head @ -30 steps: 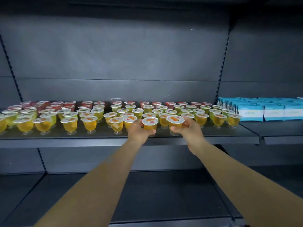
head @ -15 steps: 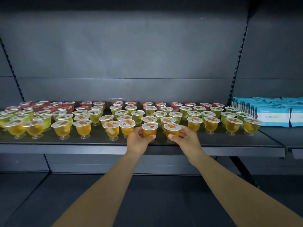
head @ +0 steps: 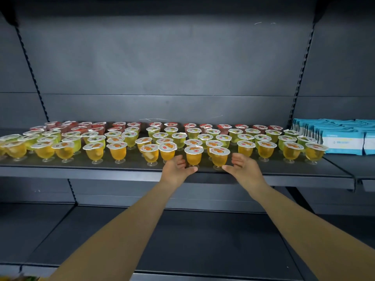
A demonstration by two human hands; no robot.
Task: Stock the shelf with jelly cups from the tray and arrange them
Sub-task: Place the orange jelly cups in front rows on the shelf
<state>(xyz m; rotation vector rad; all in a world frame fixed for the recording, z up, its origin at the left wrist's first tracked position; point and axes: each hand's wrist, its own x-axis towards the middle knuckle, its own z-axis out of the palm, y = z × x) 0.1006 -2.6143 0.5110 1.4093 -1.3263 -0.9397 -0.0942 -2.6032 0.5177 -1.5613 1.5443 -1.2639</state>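
Note:
Several jelly cups stand in rows on the dark shelf [head: 81,169]: orange ones in front, green behind, red at the back. Two orange cups stand at the front middle, one [head: 194,156] on the left and one [head: 219,158] on the right. My left hand [head: 176,169] sits just left of the first cup, fingers relaxed, its thumb by the cup's foot. My right hand [head: 241,169] is just right of the second cup, fingers spread and holding nothing. The tray is not clearly in view.
Blue and white packets [head: 343,138] are stacked on the neighbouring shelf at the right. A lower shelf [head: 182,240] lies beneath my forearms. Something yellow-green [head: 18,278] shows at the bottom left corner. Slotted uprights frame the shelf bay.
Both hands held an orange cup each; they have set the cups down at the shelf front and let go, drawing slightly apart. The view has shifted left.

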